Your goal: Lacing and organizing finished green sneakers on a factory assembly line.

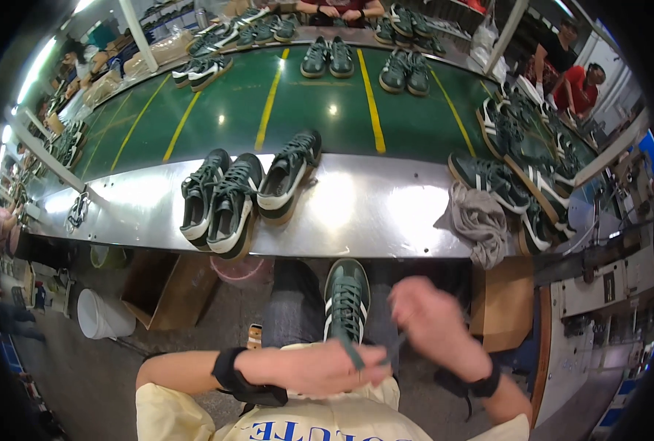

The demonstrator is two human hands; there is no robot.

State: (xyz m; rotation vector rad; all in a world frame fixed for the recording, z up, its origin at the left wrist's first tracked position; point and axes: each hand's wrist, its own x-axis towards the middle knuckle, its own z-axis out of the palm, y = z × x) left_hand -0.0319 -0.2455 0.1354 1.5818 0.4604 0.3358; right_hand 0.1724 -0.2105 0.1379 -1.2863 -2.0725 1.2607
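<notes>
A green sneaker (347, 298) with white side stripes and green laces rests on my lap, its toe pointing toward the workbench. My left hand (327, 367) is at the ankle end of it, fingers closed on a green shoelace (354, 356). To the right, my right hand (431, 317) is raised and apart from the shoe. It is smeared by motion, so whether its fingers grip anything cannot be made out. Three similar green-and-white sneakers, among them a tilted shoe (289, 176), stand on the metal ledge (342, 220) ahead.
A grey cloth (478, 220) lies by piled sneakers (536, 173) at right. Beyond the ledge, a green conveyor belt (312, 110) with yellow lines carries pairs of shoes (327, 57). Below are a white bucket (105, 314) and cardboard boxes (167, 290). Other people work around the line.
</notes>
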